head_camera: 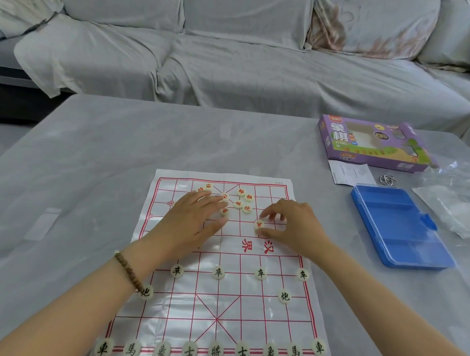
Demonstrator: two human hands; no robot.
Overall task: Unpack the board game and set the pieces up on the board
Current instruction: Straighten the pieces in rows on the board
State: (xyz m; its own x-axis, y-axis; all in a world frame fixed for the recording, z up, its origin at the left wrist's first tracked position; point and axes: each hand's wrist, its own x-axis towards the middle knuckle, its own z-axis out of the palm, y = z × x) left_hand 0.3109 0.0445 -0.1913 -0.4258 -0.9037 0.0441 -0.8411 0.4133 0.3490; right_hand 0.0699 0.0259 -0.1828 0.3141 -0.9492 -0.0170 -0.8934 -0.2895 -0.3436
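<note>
Lying beside board [261, 317], blue case [401, 229]; right hand [294, 225] pinching red piece [259, 224]

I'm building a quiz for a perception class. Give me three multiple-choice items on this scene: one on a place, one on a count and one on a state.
1. Where is the blue case?
A. on the table, right of the board
B. on the board
C. on the floor

2. How many black-lettered pieces stand in the nearest row?
A. five
B. seven
C. nine

3. What is the right hand doing?
A. lying flat
B. pinching a red-lettered piece
C. making an empty fist

Answers:
1 A: the case lies beside the board's right edge.
2 C: nine discs line the near edge.
3 B: the thumb and forefinger bracket the disc.
</note>
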